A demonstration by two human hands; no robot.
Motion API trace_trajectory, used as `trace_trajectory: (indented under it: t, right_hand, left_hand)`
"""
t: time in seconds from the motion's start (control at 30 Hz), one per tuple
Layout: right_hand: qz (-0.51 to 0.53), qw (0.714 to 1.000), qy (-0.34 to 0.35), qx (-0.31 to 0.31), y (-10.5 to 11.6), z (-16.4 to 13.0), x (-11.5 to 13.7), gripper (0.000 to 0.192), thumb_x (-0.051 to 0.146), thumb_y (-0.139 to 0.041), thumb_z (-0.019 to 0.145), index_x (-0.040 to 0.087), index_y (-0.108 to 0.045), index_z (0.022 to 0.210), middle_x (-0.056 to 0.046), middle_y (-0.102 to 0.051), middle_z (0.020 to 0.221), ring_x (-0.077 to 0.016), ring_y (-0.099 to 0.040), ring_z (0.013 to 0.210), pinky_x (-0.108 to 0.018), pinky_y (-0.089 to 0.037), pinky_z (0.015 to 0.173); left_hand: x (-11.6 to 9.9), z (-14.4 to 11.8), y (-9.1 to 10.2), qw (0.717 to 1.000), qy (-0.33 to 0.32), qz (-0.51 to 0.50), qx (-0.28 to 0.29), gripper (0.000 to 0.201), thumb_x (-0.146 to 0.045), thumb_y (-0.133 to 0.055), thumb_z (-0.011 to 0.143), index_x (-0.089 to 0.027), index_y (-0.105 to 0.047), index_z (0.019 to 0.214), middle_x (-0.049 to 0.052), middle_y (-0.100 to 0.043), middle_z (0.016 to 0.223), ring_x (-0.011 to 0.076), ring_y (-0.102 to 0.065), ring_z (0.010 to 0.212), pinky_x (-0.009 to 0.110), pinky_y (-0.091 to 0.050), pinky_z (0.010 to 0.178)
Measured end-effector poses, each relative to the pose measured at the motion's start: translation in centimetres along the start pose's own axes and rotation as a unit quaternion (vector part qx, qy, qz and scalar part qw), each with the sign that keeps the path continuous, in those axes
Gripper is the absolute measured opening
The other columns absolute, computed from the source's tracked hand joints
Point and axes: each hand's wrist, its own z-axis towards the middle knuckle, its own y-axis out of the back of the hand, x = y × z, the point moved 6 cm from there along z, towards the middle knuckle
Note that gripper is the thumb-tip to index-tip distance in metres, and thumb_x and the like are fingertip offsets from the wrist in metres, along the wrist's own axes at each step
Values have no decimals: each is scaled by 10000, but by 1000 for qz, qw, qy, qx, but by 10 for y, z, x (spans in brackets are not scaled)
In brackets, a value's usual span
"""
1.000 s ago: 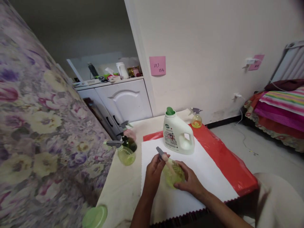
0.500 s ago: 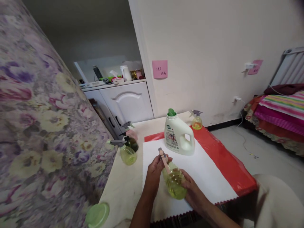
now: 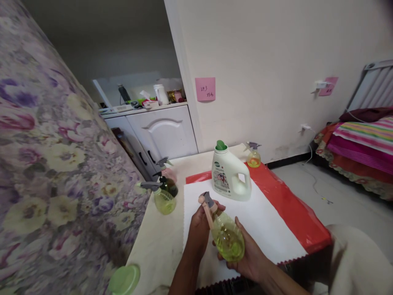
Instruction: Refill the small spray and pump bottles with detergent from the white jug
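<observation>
Between my hands is a clear spray bottle point(image 3: 229, 239) with yellow-green liquid and a grey and pink trigger head, tilted toward the upper left. My left hand point(image 3: 201, 225) is closed around its neck, just below the sprayer. My right hand point(image 3: 250, 256) grips the body from the right and underneath. Behind it, a pale green detergent jug point(image 3: 230, 176) stands uncapped on a white sheet point(image 3: 264, 229), its mouth rimmed in green. To the left are a yellow-green spray bottle point(image 3: 165, 203), a dark one point(image 3: 169, 186) and a pink one point(image 3: 168, 172).
A spray bottle with orange-yellow liquid point(image 3: 254, 159) stands at the table's far right corner, by a red plastic sheet point(image 3: 288, 205). A green round lid point(image 3: 124, 280) is at the near left. A floral curtain point(image 3: 61, 164) hangs along the left side.
The spray bottle has turned in my hands, so its pink trigger now points more to the left. My right hand has shifted further under the bottle's body.
</observation>
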Motion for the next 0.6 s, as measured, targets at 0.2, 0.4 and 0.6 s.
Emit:
trace_trajectory:
  t: [0.2,0.4,0.6]
  right_hand:
    - [-15,996,43,71,-2,-11,6,510,451,-746,671,176,-635,1085,-77,-719,1059,-258,-688,934,-295,-522,701]
    - [-17,999,-2,34,2,-4,1,621,661,-564,755,113,-647,1034,-132,-750,865,-211,-708,666,-240,-494,515]
    - [38,993,-109,-15,7,-2,-7,702,798,-435,743,132,-652,804,-110,-734,617,-184,-676,510,-190,-466,385]
  left_hand:
    - [-5,2,9,999,-11,-11,-36,397,-501,-684,741,-173,-635,961,68,-706,937,223,-666,876,346,-517,819]
    - [-11,0,11,1000,-23,-6,-16,371,-503,-670,759,-172,-647,925,79,-700,970,253,-645,996,351,-500,887]
    - [-17,-6,2,1000,-24,18,6,344,-491,-623,802,-167,-651,912,90,-706,989,256,-656,969,385,-483,925]
